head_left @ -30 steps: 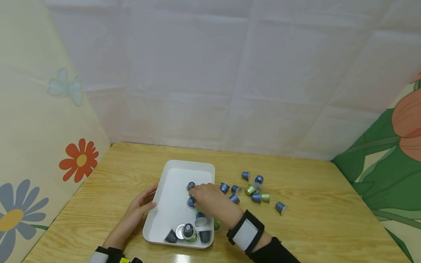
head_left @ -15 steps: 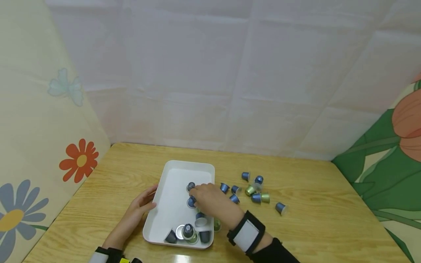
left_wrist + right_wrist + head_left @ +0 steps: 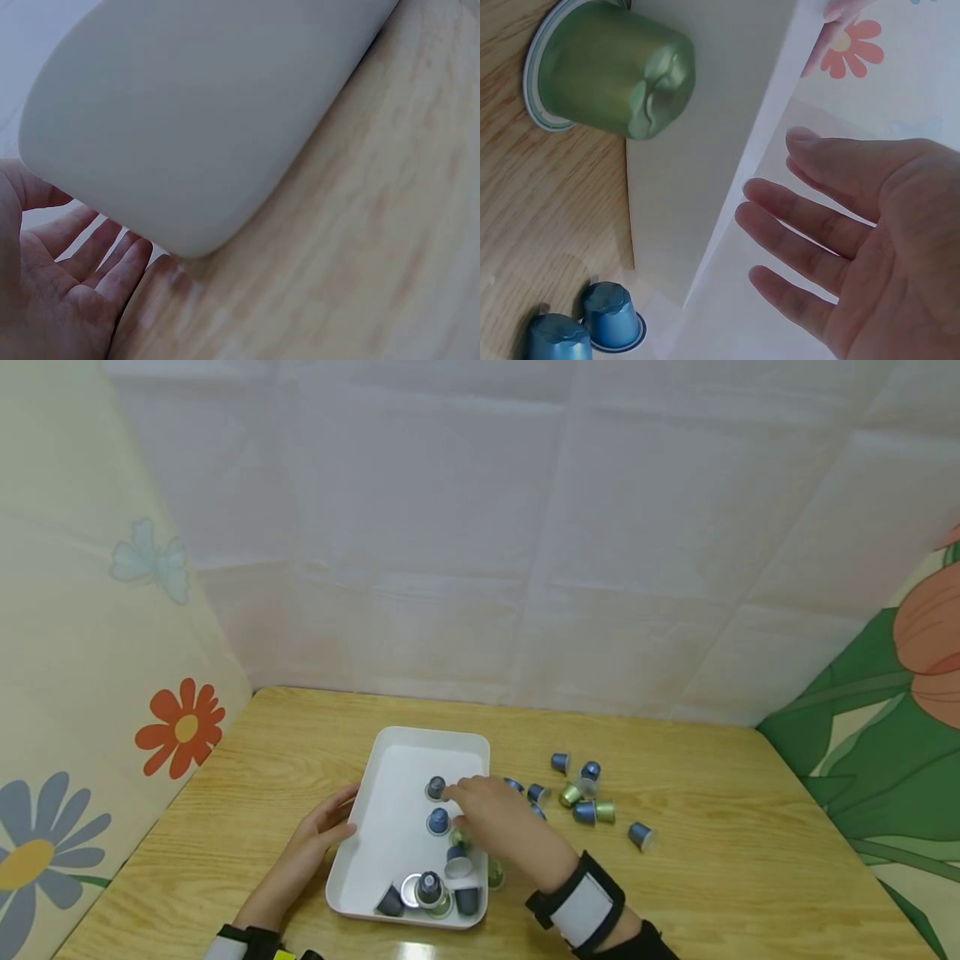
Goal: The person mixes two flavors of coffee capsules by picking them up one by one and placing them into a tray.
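Note:
A white tray [image 3: 401, 760] lies on the wooden table. My left hand [image 3: 322, 831] rests against its left side, thumb at the rim; in the left wrist view its fingers [image 3: 112, 255] are loosely spread beside the tray. Over the tray's right rim reaches my right hand [image 3: 498, 818], and the right wrist view shows its fingers [image 3: 802, 232] apart with nothing between them. Near those fingertips, a blue coffee capsule [image 3: 438, 820] and a dark grey-blue capsule [image 3: 436, 787] stand upright on the tray floor. Several more capsules, including a dark one [image 3: 389, 900], gather at the near end.
Just outside the tray's right wall is a green capsule [image 3: 607, 71]. Farther right, several blue and green capsules lie scattered on the table [image 3: 712, 793], one blue capsule [image 3: 640, 835] apart from the others. A pale cloth backdrop [image 3: 480, 543] hangs behind.
My right hand has let go of the blue capsule and drawn slightly right, its fingers parting. The blue capsule now stands in full view. My left hand and the tray have stayed put.

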{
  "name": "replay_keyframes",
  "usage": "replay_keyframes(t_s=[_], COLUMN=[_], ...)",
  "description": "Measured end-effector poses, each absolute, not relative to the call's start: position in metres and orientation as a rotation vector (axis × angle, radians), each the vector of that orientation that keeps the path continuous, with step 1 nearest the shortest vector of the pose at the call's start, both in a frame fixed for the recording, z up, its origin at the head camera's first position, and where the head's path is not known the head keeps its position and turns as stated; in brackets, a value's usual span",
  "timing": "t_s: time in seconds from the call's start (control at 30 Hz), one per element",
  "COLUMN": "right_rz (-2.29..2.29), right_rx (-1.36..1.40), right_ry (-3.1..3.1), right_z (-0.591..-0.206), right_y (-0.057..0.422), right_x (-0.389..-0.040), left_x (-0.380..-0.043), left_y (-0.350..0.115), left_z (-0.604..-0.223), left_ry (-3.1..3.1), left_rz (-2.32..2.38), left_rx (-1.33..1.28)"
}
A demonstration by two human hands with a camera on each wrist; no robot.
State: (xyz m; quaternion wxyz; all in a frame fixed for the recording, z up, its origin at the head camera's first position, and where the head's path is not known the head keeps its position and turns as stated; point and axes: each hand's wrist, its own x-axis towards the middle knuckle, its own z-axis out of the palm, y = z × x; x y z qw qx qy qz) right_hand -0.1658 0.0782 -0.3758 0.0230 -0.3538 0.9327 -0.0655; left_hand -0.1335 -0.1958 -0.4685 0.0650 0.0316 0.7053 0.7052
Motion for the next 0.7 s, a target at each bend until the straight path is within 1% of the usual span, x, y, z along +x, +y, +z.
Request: replay_keyframes(t_s=[0.3, 0.57, 0.7], right_rz=[-0.293, -0.275, -0.329], right_rx=[-1.046, -1.114, -1.094], right_ry=[2.928, 2.969, 2.984], right_z=[-0.371, -0.376, -0.376], right_y=[0.095, 0.108, 0.114], right_x=[-0.159, -0.149, -0.144], left_x=[-0.134, -0.133, -0.133], left_y=[-0.197, -0.196, -0.196], left_z=[-0.468, -0.469, -0.469], left_ry=[2.12, 2.114, 2.123], left_rz=[2.126, 2.125, 2.125], left_rx=[0.114, 0.113, 0.104])
